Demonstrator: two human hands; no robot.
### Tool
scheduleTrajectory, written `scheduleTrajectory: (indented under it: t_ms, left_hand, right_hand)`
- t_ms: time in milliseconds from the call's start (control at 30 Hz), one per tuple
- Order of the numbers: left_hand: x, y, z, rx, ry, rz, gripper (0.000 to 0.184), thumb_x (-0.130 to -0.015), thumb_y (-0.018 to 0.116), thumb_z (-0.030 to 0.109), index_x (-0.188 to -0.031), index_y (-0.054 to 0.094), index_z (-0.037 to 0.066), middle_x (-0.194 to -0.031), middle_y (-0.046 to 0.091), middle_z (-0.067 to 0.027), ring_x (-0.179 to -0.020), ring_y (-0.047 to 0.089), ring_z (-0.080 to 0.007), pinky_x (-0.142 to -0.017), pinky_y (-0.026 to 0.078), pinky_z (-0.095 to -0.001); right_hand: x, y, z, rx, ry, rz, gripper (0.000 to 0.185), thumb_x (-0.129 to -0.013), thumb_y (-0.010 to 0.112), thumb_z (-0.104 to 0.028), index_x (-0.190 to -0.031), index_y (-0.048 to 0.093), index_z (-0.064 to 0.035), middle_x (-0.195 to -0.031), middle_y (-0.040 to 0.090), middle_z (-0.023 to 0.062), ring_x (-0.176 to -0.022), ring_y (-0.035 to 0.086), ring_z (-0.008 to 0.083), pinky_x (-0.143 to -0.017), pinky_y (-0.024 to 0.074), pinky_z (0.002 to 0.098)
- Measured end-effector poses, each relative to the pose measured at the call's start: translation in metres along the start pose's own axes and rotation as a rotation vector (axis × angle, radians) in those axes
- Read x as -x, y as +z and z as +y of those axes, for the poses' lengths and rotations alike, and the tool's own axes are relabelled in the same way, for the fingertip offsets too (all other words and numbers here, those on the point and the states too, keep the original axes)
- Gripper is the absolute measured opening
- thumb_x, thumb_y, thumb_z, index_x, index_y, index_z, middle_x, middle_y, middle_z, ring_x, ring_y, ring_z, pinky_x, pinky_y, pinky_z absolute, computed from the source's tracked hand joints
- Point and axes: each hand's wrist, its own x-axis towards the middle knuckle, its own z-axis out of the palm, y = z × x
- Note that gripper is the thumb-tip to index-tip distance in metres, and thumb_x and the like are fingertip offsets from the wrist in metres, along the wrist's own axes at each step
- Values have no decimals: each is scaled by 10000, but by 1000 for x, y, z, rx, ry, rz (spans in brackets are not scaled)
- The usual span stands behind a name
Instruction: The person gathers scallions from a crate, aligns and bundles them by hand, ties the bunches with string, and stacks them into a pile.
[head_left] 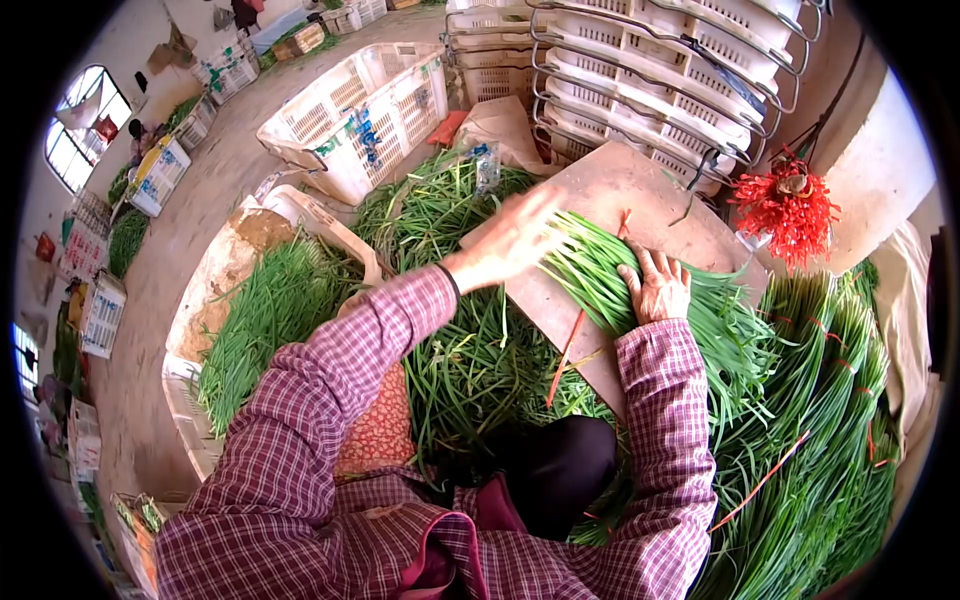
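Observation:
A loose bunch of green stalks [590, 272] lies across a flat board [640, 190]. My right hand [657, 286] rests on the bunch, its fingers spread over the stalks. At the pale end of the stalks is my left hand [515, 235], smeared by motion, so its fingers cannot be made out. A red tie [566, 358] lies at the board's near edge, and another red tie [624, 222] is just beyond the bunch. Tied bundles of greens [800, 420] stand to the right. Loose greens [450, 350] cover the ground left of the board.
A white crate [355, 115] stands at the back left, and stacked crates [650, 80] rise behind the board. Red ties hang in a cluster [788, 210] at the right. An open container of greens [270, 320] is on the left. A person [140, 138] is far left.

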Motion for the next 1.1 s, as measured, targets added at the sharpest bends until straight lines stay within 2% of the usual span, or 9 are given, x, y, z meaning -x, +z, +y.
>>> scheduleTrajectory:
  t_ms: [133, 300, 400, 533, 700, 767, 833, 900, 1100]
  left_hand:
    - [9, 25, -30, -219, 145, -83, 638, -966, 301, 477, -1465, 192, 94, -1513, 214, -141, -1395, 217, -252, -1138, 101, -503]
    - [5, -22, -59, -332, -286, -136, 564, -970, 312, 435, -1350, 433, 36, -1466, 326, -130, -1367, 273, -259, -1129, 108, -506]
    - [0, -22, -33, 78, -133, 88, 628, -960, 334, 483, -1390, 357, 26, -1448, 328, -174, -1361, 277, -279, -1132, 142, -463]
    - [9, 9, -23, -50, 15, -252, 650, -956, 316, 519, -1450, 256, 101, -1515, 228, -114, -1407, 185, -263, -1140, 93, -486]
    - [-2, -25, -51, -272, -261, -186, 645, -957, 276, 527, -1399, 361, 65, -1468, 337, -100, -1405, 188, -255, -1142, 40, -503]
    - [-2, -28, -30, -124, -98, 28, 651, -960, 285, 514, -1407, 332, 42, -1477, 317, -112, -1399, 198, -273, -1135, 95, -511]
    - [9, -1, -9, 138, 14, -115, 650, -959, 321, 495, -1459, 217, 93, -1525, 189, -117, -1405, 180, -275, -1122, 161, -528]
    - [25, 13, -14, -242, 139, -263, 655, -952, 335, 502, -1469, 196, 125, -1534, 150, -122, -1417, 139, -261, -1138, 101, -519]
    - [47, -16, -49, -353, -221, -65, 669, -940, 368, 501, -1403, 337, 19, -1478, 296, -142, -1404, 185, -266, -1137, 83, -502]
  right_hand:
    - [2, 2, 0, 42, 16, -1, 431, -869, 522, -479, -1252, 545, -281, -1108, 586, 33, -1073, 522, 257, -951, 354, 432]
    - [2, 1, -2, 45, 64, 4, 411, -868, 529, -470, -1232, 561, -281, -1084, 597, 37, -1069, 528, 253, -961, 358, 428]
    - [1, 3, -2, 51, 73, -8, 408, -865, 539, -464, -1231, 562, -284, -1086, 597, 32, -1075, 528, 249, -963, 359, 422]
    - [3, 1, -3, 46, 61, -5, 405, -864, 544, -457, -1229, 565, -281, -1090, 598, 32, -1076, 530, 247, -961, 364, 417]
    - [3, 2, -2, 40, 86, -5, 405, -865, 541, -462, -1225, 571, -278, -1081, 601, 38, -1065, 531, 251, -946, 372, 417]
    - [2, 2, -2, 52, 84, 9, 406, -865, 539, -468, -1221, 575, -275, -1078, 600, 41, -1059, 531, 252, -942, 373, 418]
    - [2, 2, -2, 35, 79, 10, 406, -868, 533, -474, -1217, 578, -273, -1079, 600, 42, -1060, 530, 252, -944, 372, 419]
    - [3, 3, -2, 44, 72, 1, 409, -870, 526, -481, -1218, 578, -272, -1080, 600, 42, -1062, 529, 251, -945, 370, 421]
    - [2, 1, -3, 89, 103, -10, 408, -869, 531, -461, -1220, 575, -257, -1095, 598, 41, -1060, 532, 256, -939, 377, 439]
